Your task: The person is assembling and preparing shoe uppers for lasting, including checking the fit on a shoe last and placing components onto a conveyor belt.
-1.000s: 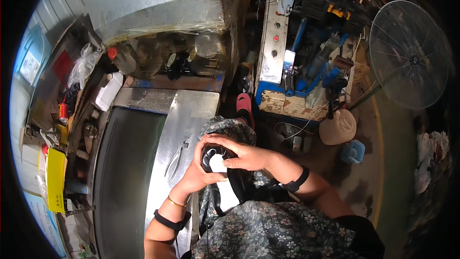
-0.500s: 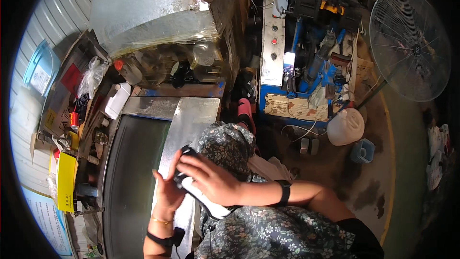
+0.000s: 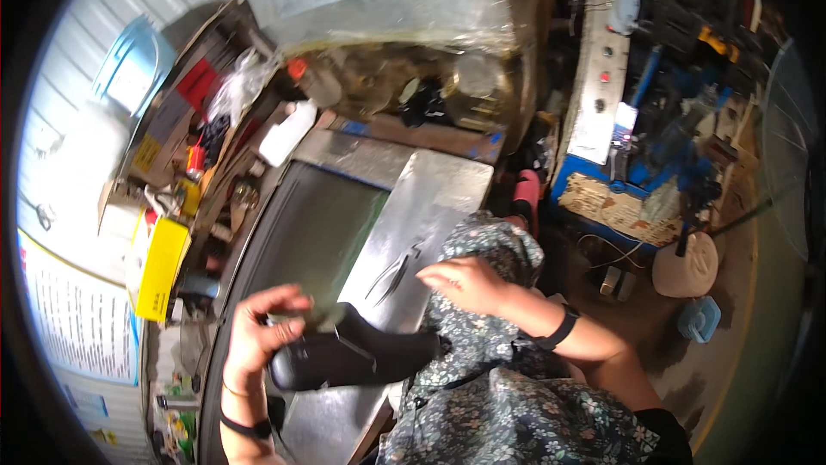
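A black shoe [image 3: 353, 355] lies crosswise over the metal plate [image 3: 430, 194], its right end against my floral apron. My left hand [image 3: 261, 327] is at its left end, with thumb and fingers curled at the edge. Part of this grip is hard to make out. To the right, my right hand [image 3: 469, 284] is off the shoe, above my lap, its fingers stretched toward the left and nothing visible in them. On the plate, just left of those fingertips, rests a pair of pliers [image 3: 394, 276].
A dark padded surface [image 3: 301, 215] borders the plate. Further left stand a yellow box [image 3: 162, 269] and a cluttered shelf with a white bottle [image 3: 288, 133]. Beyond the plate is a large metal hood [image 3: 379, 0]. At right are a blue-framed machine [image 3: 602, 194] and white jug [image 3: 686, 265].
My right hand has left the shoe and moved right. The shoe has turned from its white underside to its black side. The pliers now show. The whole view has shifted and tilted.
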`<state>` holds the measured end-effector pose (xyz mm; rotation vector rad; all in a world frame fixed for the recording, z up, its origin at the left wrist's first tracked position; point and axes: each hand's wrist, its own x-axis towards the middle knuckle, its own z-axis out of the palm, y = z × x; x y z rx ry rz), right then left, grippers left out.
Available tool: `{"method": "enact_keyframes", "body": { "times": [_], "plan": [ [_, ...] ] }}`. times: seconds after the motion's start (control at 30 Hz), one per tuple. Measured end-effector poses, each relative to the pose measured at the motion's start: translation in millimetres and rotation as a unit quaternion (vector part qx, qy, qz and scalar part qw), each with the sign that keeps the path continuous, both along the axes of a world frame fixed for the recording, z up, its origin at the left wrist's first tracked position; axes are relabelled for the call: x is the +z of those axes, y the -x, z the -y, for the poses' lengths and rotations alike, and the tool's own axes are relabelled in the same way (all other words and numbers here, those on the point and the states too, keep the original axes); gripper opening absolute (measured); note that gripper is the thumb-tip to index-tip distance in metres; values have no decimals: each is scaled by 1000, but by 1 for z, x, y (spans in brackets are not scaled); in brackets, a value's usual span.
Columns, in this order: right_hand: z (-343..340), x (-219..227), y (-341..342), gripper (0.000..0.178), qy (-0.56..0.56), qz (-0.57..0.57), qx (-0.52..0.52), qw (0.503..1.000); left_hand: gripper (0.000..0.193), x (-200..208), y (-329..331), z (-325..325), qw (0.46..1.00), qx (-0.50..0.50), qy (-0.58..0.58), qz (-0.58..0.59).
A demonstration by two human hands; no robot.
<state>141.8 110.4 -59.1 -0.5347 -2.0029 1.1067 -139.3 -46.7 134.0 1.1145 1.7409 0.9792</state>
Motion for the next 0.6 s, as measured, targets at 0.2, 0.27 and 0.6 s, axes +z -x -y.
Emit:
{"method": "enact_keyframes", "body": {
  "times": [0.2, 0.27, 0.6],
  "plan": [
    [-6, -30, 2, 18, -167, 25, -33, 985, 36, 2, 31, -118, 970, 126, -183, -97],
    [-6, -31, 3, 18, -176, 28, -29, 984, 37, -23, 48, -184, 950, 120, -217, -191],
    [-23, -46, 2, 28, -149, -2, 45, 988, 108, -238, 105, -480, 884, 22, 140, -445]
  ]
}}
